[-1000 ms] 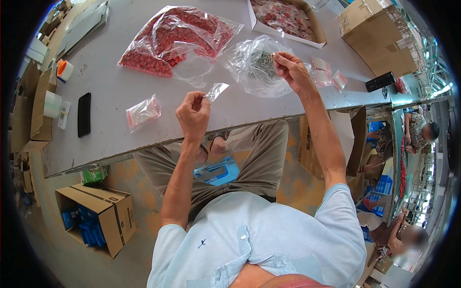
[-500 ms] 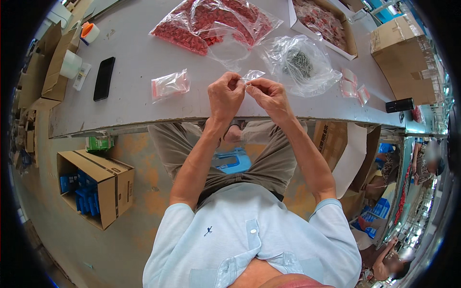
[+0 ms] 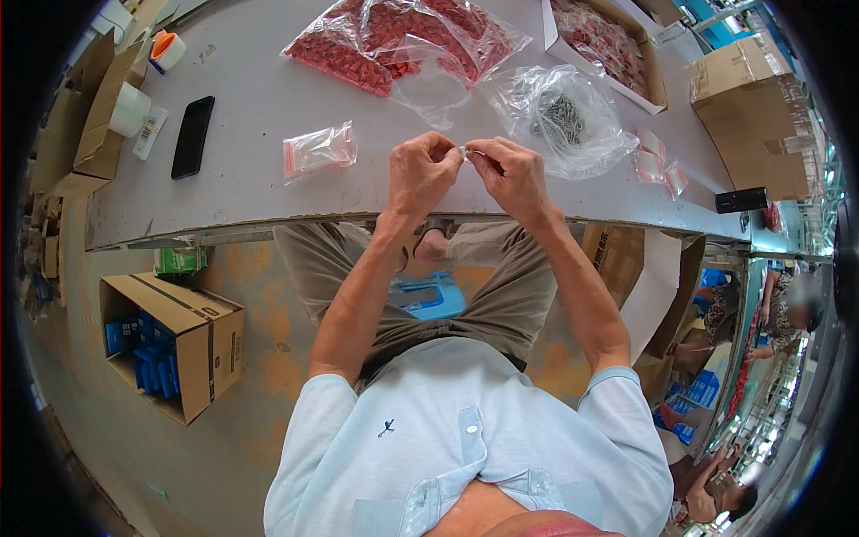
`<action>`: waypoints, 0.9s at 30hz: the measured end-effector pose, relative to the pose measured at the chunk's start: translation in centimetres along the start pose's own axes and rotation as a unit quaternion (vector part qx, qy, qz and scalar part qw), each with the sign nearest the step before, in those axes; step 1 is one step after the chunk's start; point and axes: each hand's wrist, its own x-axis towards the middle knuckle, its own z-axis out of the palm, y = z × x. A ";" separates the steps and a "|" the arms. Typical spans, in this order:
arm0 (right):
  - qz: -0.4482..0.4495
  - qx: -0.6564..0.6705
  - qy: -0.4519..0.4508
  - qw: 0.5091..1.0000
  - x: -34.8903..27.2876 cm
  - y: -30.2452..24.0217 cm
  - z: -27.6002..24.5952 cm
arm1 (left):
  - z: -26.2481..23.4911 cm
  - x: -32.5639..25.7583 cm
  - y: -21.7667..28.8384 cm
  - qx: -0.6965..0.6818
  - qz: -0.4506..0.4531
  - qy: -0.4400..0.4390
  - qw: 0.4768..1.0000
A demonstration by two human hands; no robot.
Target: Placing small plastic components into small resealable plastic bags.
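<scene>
Over the near edge of the table, my left hand (image 3: 422, 174) and my right hand (image 3: 513, 179) meet at the fingertips, both in a pinch. Between them is a small clear plastic bag (image 3: 464, 151), mostly hidden by the fingers. Left of my hands lies a stack of clear zip bags (image 3: 319, 152) with red edging. A large clear bag of small red pieces (image 3: 340, 64) is spread out beyond them. To the right, an opened clear bag (image 3: 591, 148) holds a heap of thin metal pieces (image 3: 560, 118). Several small packets (image 3: 650, 154) with red edging lie farther right.
A white carton (image 3: 552, 36) of red-filled packets is at the far right, beside a brown box (image 3: 747, 116). A black phone (image 3: 192, 137), tape rolls (image 3: 131, 109) and an opened carton (image 3: 106, 121) stand left. A black cylinder (image 3: 742, 199) sits near the right edge.
The clear plastic that stuck up beyond my fingertips is now mostly hidden between them. My right hand has shifted slightly up and right.
</scene>
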 end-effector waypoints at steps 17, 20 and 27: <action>0.073 0.053 -0.026 0.996 -0.1 -0.8 -1.3 | 0.5 -0.1 -0.5 -0.006 -0.005 0.017 1.000; 0.100 0.115 0.017 0.988 -0.1 -0.3 -1.5 | -0.2 -0.2 0.2 -0.012 -0.007 0.008 1.000; 0.111 0.151 0.031 0.982 4.2 0.3 -2.0 | -2.2 -0.4 -1.1 -0.121 -0.009 0.062 0.991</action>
